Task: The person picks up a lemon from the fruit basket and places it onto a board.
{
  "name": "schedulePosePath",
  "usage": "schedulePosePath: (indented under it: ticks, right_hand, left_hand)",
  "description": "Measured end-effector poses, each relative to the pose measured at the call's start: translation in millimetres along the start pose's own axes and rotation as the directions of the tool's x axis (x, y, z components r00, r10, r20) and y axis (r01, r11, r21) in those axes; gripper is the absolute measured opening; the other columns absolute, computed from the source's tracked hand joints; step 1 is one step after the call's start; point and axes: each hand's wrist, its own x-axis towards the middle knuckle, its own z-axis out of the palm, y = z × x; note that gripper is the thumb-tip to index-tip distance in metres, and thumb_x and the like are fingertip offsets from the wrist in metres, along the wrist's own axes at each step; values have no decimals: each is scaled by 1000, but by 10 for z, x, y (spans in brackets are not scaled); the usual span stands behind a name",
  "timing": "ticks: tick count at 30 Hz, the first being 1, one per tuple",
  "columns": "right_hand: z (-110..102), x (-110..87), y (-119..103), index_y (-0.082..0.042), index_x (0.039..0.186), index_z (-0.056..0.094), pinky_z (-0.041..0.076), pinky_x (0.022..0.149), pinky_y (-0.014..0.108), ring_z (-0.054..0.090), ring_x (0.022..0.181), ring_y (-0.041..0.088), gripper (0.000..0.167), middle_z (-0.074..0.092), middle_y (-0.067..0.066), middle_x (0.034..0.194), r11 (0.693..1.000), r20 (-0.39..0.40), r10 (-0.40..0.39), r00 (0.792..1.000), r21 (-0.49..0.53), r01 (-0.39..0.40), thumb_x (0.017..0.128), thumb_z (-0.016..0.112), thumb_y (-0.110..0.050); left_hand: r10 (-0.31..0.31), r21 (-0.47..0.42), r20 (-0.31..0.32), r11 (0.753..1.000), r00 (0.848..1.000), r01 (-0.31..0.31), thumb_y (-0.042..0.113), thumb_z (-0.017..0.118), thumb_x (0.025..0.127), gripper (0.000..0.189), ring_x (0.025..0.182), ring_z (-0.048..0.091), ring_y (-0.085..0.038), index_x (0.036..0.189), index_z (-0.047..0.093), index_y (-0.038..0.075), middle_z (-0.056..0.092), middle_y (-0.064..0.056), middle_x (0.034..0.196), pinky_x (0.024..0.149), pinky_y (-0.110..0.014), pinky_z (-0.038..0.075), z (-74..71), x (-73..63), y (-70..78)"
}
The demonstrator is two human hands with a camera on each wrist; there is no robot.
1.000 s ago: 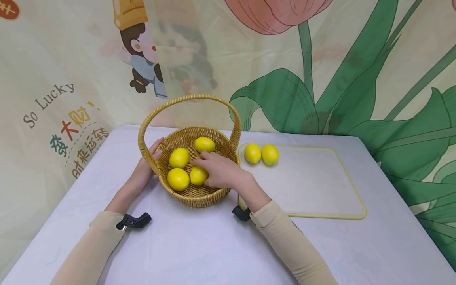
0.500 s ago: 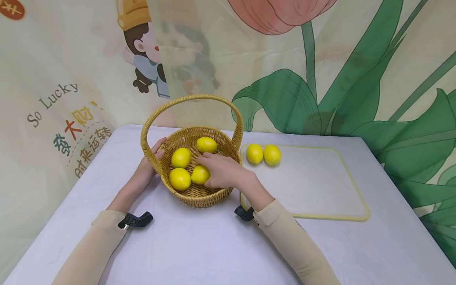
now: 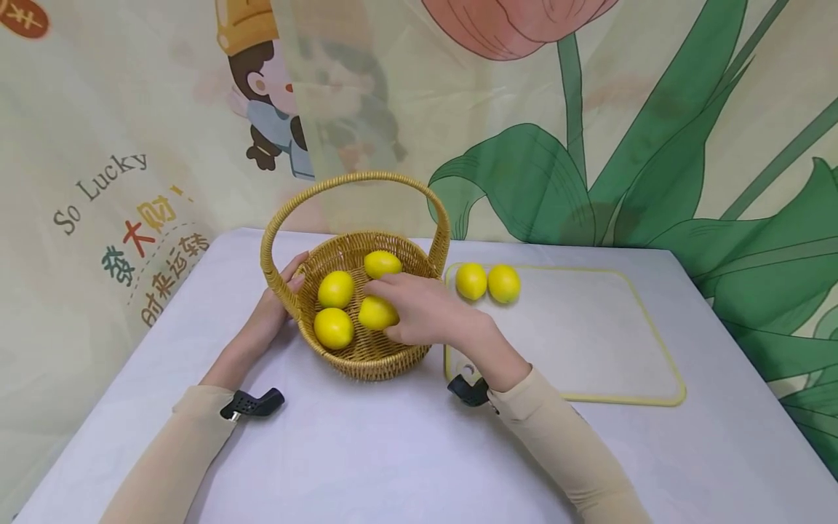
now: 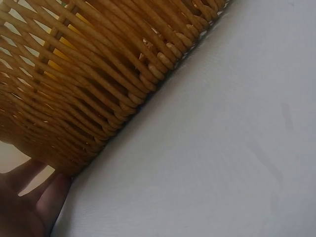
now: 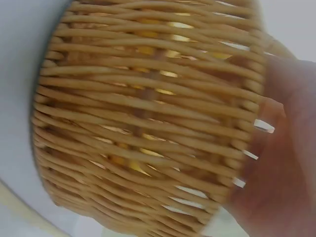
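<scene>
A lemon (image 3: 377,313) sits in the grip of the right hand (image 3: 428,309), its thumb and fingers closed around the fruit inside the round wicker basket (image 3: 366,366). Whether the lemon is raised off the basket's floor cannot be told. Three loose lemons share the basket: the near-left lemon (image 3: 334,329) just beside the gripped one with a narrow gap, the middle-left lemon (image 3: 336,290) behind it, and the far lemon (image 3: 382,264) toward the back wall.

The left hand (image 3: 270,309) rests against the basket's outer left side, fingers extended and a little apart; the left wrist view shows them touching the weave low down. Above, the tall arched handle (image 3: 356,177) stands upright. In the right wrist view, yellow shows through gaps in the woven wall.

Just right of the basket lies a pale cutting board (image 3: 563,338) with a yellow edge. A pair of lemons (image 3: 471,281) rests side by side near its far left corner.

Everything stands on a desk (image 3: 340,451) covered in white. Both beige sleeves (image 3: 173,444) end near black wrist devices (image 3: 255,404). Behind hangs a printed backdrop with a pink tulip (image 3: 517,25), green leaves (image 3: 524,178), a cartoon figure (image 3: 268,109) and "So Lucky" lettering (image 3: 98,191).
</scene>
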Motion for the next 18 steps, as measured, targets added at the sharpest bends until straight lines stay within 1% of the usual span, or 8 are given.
schedulePosePath:
  ticks: [3, 5, 6, 7, 9, 11, 14, 18]
  right_hand:
    - [-78, -54, -1, -28, 143, 50, 49, 80, 31, 54, 101, 11, 63, 57, -9, 129, 999, 3, 11, 1000, 32, -11, 84, 70, -22]
    - [-132, -90, 5, -29, 144, 49, 49, 82, 32, 55, 101, 11, 63, 57, -9, 132, 998, -1, 25, 1000, 56, -24, 85, 70, -23]
    - [-154, -107, 12, -30, 144, 49, 49, 81, 31, 55, 99, 11, 63, 57, -8, 131, 998, -6, 32, 999, 62, -32, 85, 70, -24]
    - [-175, -125, 24, -30, 144, 49, 49, 80, 30, 55, 97, 11, 63, 57, -8, 131, 997, -8, 41, 999, 71, -40, 85, 70, -24]
    - [-211, -161, 47, -32, 143, 50, 48, 79, 29, 55, 96, 11, 62, 56, -9, 131, 994, -11, 68, 998, 91, -67, 85, 69, -24]
    - [-242, -193, 74, -33, 143, 50, 48, 79, 28, 54, 95, 11, 62, 56, -10, 130, 990, -17, 90, 996, 109, -88, 84, 69, -23]
    - [-288, -235, 116, -32, 142, 52, 48, 80, 29, 55, 95, 11, 61, 56, -10, 129, 984, -27, 118, 993, 141, -113, 84, 69, -21]
    - [-337, -280, 175, -29, 140, 54, 49, 83, 33, 56, 98, 14, 60, 56, -9, 132, 975, -39, 145, 989, 174, -136, 83, 69, -19]
  left_hand:
    - [-16, 9, 5, 1000, 1000, 16, 48, 31, 105, 56, 149, 30, -31, 158, 12, 42, 22, -2, 167, 114, -53, 34, 16, -54, 102]
    - [-20, 11, 6, 1000, 1000, 20, 47, 31, 106, 56, 148, 32, -30, 158, 12, 42, 23, -3, 166, 113, -51, 35, 22, -55, 113]
    - [-20, 13, 5, 1000, 1000, 20, 47, 31, 106, 56, 148, 32, -30, 158, 12, 42, 23, -2, 166, 112, -49, 36, 24, -57, 116]
    - [-22, 13, 4, 1000, 1000, 22, 47, 31, 106, 56, 148, 32, -30, 158, 12, 42, 23, -3, 166, 111, -48, 37, 25, -53, 114]
    - [-21, 9, 1, 1000, 1000, 21, 47, 31, 106, 56, 148, 33, -29, 158, 12, 42, 24, -1, 166, 111, -48, 37, 10, -8, 18]
    - [-18, 10, 0, 1000, 1000, 18, 48, 31, 106, 57, 148, 33, -28, 159, 11, 41, 24, 0, 166, 111, -47, 38, 6, 2, -6]
    - [-17, 3, 4, 1000, 1000, 17, 48, 31, 105, 60, 149, 30, -30, 160, 10, 36, 23, -1, 166, 113, -53, 35, 19, -22, 47]
    - [-18, -10, 10, 1000, 1000, 18, 45, 32, 106, 61, 151, 25, -35, 161, 10, 30, 20, -6, 167, 115, -61, 27, 53, -95, 204]
